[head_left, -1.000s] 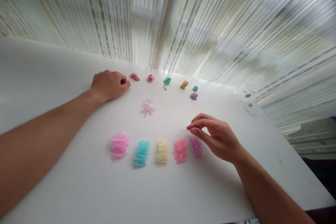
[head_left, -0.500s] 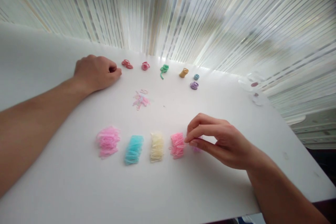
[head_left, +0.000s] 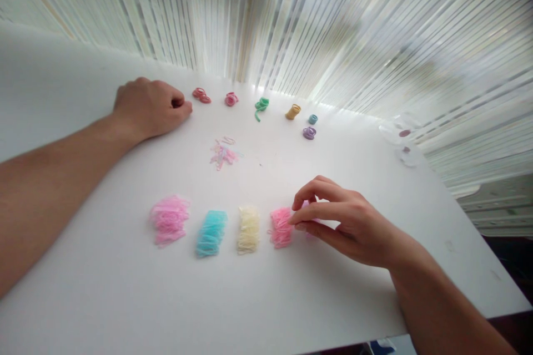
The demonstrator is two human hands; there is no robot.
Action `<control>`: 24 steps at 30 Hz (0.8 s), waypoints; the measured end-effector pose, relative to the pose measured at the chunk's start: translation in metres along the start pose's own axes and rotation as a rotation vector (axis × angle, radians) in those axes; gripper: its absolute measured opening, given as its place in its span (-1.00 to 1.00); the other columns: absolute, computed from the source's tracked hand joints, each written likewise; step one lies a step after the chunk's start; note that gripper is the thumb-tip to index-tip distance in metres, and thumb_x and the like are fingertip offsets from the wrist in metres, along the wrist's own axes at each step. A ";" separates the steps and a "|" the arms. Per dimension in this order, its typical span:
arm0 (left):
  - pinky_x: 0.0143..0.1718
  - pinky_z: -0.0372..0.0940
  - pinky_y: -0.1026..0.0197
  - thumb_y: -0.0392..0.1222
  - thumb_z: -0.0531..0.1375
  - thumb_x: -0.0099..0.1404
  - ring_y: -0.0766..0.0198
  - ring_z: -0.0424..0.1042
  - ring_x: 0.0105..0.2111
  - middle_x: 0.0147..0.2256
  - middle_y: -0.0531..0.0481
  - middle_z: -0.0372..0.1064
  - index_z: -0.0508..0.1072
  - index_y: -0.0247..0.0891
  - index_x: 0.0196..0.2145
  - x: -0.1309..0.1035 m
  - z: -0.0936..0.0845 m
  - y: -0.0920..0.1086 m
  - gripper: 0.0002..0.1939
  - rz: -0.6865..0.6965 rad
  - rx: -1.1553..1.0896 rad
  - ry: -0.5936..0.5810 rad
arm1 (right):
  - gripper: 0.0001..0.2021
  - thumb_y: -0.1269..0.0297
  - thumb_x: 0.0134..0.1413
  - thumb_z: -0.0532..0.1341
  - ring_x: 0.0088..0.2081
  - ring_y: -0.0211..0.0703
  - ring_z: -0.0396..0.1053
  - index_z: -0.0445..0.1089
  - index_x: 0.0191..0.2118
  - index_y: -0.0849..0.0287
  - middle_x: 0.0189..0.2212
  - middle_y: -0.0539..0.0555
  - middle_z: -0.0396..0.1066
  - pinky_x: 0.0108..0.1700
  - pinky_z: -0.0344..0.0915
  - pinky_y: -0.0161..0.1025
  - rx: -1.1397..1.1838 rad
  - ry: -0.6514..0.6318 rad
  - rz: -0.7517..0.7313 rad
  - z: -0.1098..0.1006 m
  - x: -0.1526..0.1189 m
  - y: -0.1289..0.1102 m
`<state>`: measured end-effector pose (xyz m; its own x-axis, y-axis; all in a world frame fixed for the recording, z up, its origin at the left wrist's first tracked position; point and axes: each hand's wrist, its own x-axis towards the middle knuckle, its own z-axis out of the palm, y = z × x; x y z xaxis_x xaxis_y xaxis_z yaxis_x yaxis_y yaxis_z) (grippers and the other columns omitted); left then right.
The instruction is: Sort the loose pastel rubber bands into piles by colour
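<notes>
Head view: a white table point(head_left: 125, 288) is backed by a striped string curtain point(head_left: 233, 22); clear round plastic pieces point(head_left: 410, 160) are set near its far right edge, contents not readable. Pale-pink point(head_left: 170, 221), turquoise point(head_left: 211, 234), cream point(head_left: 249, 230) and hot-pink band piles point(head_left: 281, 228) are laid in the near row, a mixed pile point(head_left: 224, 154) beyond. Right hand point(head_left: 353, 224) is held at the hot-pink pile's right edge, fingertips nearly together, grip on a band can't be told; left hand point(head_left: 150, 108) is curled into a loose fist beside the red loops point(head_left: 201, 95).

Bright pink bands point(head_left: 280, 228), loosely stacked
</notes>
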<state>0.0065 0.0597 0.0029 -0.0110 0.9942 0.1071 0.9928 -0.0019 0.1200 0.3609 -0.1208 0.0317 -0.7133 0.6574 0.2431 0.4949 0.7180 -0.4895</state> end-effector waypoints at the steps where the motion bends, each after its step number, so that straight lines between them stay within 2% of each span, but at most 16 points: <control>1: 0.29 0.16 -0.15 0.07 0.03 0.41 -0.21 0.35 0.22 0.06 -0.18 0.48 0.56 -0.42 -0.17 0.000 0.000 0.000 -0.51 0.001 -0.008 -0.006 | -0.84 0.41 0.42 0.24 -0.17 -0.11 0.45 0.58 -0.10 0.07 -0.18 0.15 0.54 -0.12 0.45 -0.13 -0.011 0.000 -0.004 -0.001 0.000 0.000; 12: 0.29 0.14 -0.13 0.05 0.05 0.38 -0.18 0.36 0.21 0.01 -0.10 0.48 0.56 -0.42 -0.20 0.000 0.002 0.001 -0.53 -0.007 -0.038 0.026 | -0.83 0.40 0.41 0.26 -0.20 -0.11 0.46 0.61 -0.08 0.05 -0.22 0.13 0.57 -0.15 0.43 -0.13 -0.067 0.022 -0.004 -0.003 -0.002 0.002; 19: 0.28 0.15 -0.14 0.09 0.02 0.37 -0.17 0.36 0.21 0.02 -0.11 0.49 0.56 -0.42 -0.18 0.001 0.003 -0.001 -0.48 -0.003 -0.023 0.026 | -0.86 0.39 0.33 0.33 -0.25 -0.11 0.50 0.64 -0.13 0.03 -0.28 0.10 0.58 -0.25 0.46 -0.17 -0.028 0.151 0.034 -0.007 -0.001 0.003; 24: 0.30 0.13 -0.13 0.08 0.02 0.39 -0.15 0.34 0.22 0.05 -0.14 0.48 0.56 -0.41 -0.18 0.000 0.002 0.000 -0.50 -0.004 -0.022 0.005 | -0.89 0.33 0.33 0.33 -0.28 -0.07 0.53 0.64 -0.22 0.04 -0.33 0.12 0.59 -0.26 0.48 -0.12 -0.058 0.259 0.091 -0.009 -0.001 0.008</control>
<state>0.0064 0.0602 0.0006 -0.0154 0.9937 0.1112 0.9899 -0.0006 0.1421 0.3699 -0.1134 0.0345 -0.5174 0.7512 0.4100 0.5843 0.6601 -0.4721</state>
